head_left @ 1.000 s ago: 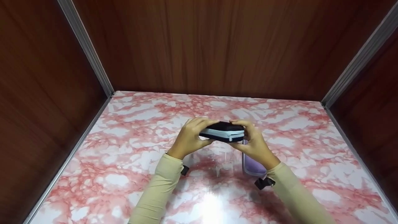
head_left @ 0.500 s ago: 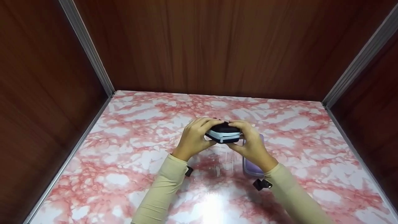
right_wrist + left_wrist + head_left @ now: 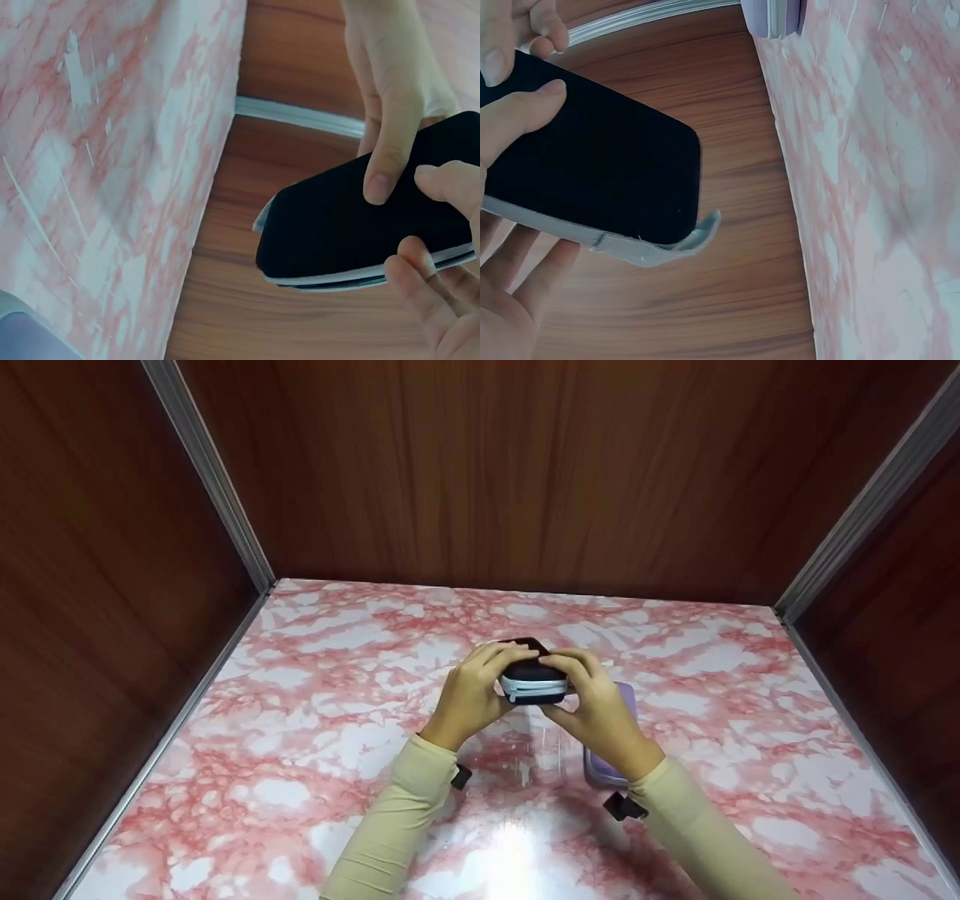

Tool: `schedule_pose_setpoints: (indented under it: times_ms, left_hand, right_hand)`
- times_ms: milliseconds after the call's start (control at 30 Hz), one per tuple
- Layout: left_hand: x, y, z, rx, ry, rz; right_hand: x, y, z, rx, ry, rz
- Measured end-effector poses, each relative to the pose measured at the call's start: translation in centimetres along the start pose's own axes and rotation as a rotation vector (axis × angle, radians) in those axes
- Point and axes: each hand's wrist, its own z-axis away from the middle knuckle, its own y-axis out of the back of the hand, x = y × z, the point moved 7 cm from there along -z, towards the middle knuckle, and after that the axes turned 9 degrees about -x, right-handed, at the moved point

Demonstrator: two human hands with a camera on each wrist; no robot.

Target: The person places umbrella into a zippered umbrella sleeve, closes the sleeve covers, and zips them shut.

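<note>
Both hands hold a black zippered case (image 3: 534, 671) with a pale blue zip band above the table. My left hand (image 3: 472, 694) grips its left side, fingers over the top and thumb low. On the other side, my right hand (image 3: 600, 709) holds it in much the same way. The zip end faces my body in the head view, with the pull near its left corner. A pale strip (image 3: 697, 236) curls out at the case's corner in the left wrist view. Thumbs press the black face of the case (image 3: 330, 225) in the right wrist view.
A purple case (image 3: 626, 697) with a pale edge lies on the red and white marbled table (image 3: 337, 697), partly hidden behind my right hand and wrist. Brown wood-look panels (image 3: 487, 472) with metal corner strips (image 3: 217, 480) enclose the table at the back and sides.
The case has turned so its zip end faces me more squarely, and the zip pull has shifted left. My right hand has moved left with it; my left hand has edged right.
</note>
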Motion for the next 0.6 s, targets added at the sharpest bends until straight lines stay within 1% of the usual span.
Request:
schedule_pose_setpoints:
  times_ms: [167,267,333,433,500,600]
  left_hand:
    - [-0.3,-0.1,0.1,0.007,-0.006,0.036]
    - [-0.4,-0.2,0.2,0.005,-0.001,0.032]
    - [-0.5,-0.2,0.2,0.004,0.006,0.024]
    - [-0.6,-0.1,0.1,0.004,0.015,0.016]
    - [-0.7,-0.1,0.1,0.006,0.021,0.014]
    - [-0.7,0.1,-0.1,0.02,0.023,0.024]
  right_hand:
    - [-0.3,-0.2,0.0,-0.021,-0.022,0.047]
    - [-0.6,-0.1,0.1,-0.005,-0.037,0.097]
    - [-0.8,0.1,0.1,0.029,-0.042,0.132]
    - [-1.4,0.7,0.1,0.106,-0.031,0.18]
    - [-1.9,1.0,0.0,0.15,-0.011,0.202]
    - [-2.7,1.1,-0.2,0.185,0.041,0.233]
